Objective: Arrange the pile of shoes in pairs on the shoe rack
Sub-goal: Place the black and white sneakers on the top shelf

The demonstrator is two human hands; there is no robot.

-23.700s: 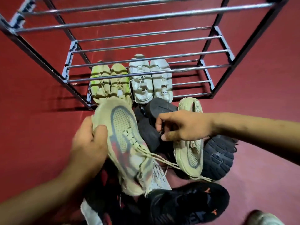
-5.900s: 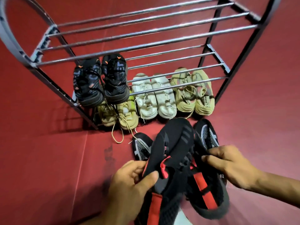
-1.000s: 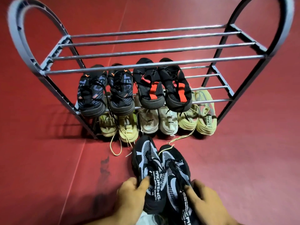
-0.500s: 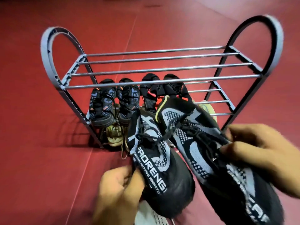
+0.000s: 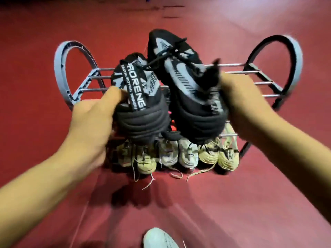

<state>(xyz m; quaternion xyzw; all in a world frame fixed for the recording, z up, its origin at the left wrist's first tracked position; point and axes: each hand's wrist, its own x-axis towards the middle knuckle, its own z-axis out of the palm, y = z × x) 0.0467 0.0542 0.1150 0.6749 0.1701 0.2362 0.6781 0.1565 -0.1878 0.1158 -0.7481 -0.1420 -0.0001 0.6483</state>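
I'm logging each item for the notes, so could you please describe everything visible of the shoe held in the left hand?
The black-and-grey knit shoe has a black padded heel collar facing the camera, a black pull strap with white lettering, and black laces. It is held in the air in front of the shoe rack, toe pointing away. The left hand grips its left side at the collar. Its mate sits close alongside on the right.

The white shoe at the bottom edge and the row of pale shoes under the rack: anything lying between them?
In the head view, only bare red floor separates the white shoe from the pale shoes, apart from their loose lace ends.
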